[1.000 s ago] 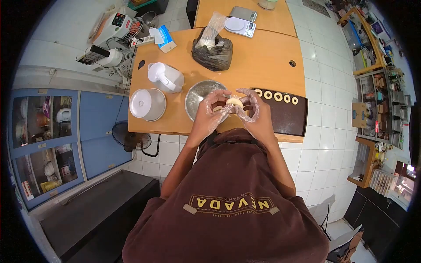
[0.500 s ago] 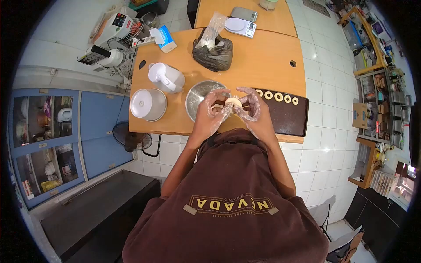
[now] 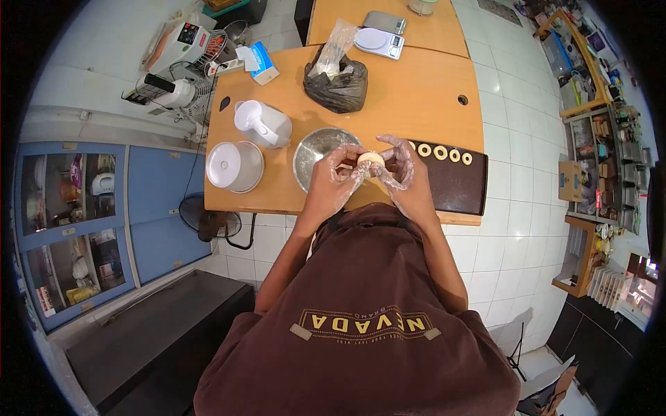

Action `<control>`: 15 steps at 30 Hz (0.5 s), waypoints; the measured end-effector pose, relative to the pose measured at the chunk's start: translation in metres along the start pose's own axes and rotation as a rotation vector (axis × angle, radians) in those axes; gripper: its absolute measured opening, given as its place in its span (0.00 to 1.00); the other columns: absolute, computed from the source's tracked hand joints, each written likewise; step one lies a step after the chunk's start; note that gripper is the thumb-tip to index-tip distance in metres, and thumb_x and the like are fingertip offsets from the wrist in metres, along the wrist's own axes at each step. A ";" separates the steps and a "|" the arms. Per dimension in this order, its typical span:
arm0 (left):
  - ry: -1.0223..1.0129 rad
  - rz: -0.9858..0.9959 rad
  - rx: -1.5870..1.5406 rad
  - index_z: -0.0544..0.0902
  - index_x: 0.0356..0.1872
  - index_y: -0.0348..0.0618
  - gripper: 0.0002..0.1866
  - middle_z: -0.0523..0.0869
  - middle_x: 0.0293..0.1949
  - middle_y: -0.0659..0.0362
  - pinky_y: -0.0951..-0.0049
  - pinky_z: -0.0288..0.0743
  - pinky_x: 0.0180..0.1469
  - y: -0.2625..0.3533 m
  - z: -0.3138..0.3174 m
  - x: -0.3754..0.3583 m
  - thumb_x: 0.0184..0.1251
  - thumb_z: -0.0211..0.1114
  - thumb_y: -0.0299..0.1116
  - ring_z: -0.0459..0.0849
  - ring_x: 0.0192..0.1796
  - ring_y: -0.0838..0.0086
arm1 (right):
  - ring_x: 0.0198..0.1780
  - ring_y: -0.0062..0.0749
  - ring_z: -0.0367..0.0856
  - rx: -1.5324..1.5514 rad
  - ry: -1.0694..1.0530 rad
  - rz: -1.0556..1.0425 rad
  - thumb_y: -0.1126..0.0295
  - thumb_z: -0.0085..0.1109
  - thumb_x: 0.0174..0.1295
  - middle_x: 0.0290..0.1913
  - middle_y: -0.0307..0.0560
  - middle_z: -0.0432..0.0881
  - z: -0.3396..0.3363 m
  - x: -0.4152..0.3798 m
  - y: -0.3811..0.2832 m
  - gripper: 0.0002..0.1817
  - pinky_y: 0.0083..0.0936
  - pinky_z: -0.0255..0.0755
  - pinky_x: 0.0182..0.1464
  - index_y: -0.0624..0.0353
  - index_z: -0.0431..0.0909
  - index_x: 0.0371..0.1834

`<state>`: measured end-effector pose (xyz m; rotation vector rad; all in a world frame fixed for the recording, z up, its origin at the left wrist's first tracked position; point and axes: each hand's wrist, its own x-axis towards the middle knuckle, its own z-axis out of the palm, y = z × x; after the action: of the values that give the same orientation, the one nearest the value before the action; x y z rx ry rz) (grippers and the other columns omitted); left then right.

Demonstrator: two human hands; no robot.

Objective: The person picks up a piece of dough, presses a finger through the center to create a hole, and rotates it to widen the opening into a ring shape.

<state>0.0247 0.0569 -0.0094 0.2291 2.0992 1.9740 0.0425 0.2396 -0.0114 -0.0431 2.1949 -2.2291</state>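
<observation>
Head view: the left hand (image 3: 336,173) and right hand (image 3: 408,173), both floury, together pinch the dough (image 3: 371,159) just right of the bowl (image 3: 311,154). Farther right of the bowl, a tray (image 3: 454,186) carries rings (image 3: 440,152); left of it stands a jug (image 3: 267,126).

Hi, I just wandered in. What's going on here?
A person with floury hands is holding a pale, doughy-looking piece between the left hand and right hand, above the near side of the table. To the right, pale rings lie in a row on a dark tray. A metal bowl sits partly behind the left hand.
</observation>
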 end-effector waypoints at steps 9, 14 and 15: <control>0.027 -0.015 0.011 0.83 0.55 0.30 0.14 0.89 0.46 0.56 0.74 0.83 0.51 0.000 0.004 -0.003 0.72 0.69 0.24 0.87 0.48 0.77 | 0.46 0.27 0.87 -0.017 0.029 -0.028 0.78 0.68 0.66 0.43 0.48 0.88 0.001 0.000 0.003 0.26 0.28 0.80 0.54 0.62 0.75 0.68; 0.006 -0.030 0.083 0.83 0.55 0.30 0.14 0.89 0.47 0.55 0.73 0.84 0.50 0.004 0.000 -0.001 0.73 0.68 0.25 0.88 0.49 0.76 | 0.46 0.27 0.87 0.009 0.009 -0.018 0.78 0.68 0.66 0.44 0.48 0.88 0.002 0.000 0.003 0.26 0.29 0.80 0.55 0.62 0.75 0.68; 0.015 -0.031 0.069 0.83 0.55 0.30 0.14 0.89 0.47 0.55 0.72 0.84 0.50 0.003 0.000 -0.001 0.74 0.68 0.26 0.87 0.49 0.76 | 0.46 0.27 0.87 -0.007 -0.001 -0.002 0.79 0.67 0.66 0.44 0.48 0.88 0.001 0.000 0.001 0.26 0.29 0.80 0.55 0.62 0.74 0.68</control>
<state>0.0254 0.0568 -0.0061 0.1933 2.1692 1.8938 0.0422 0.2381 -0.0121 -0.0469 2.2034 -2.2215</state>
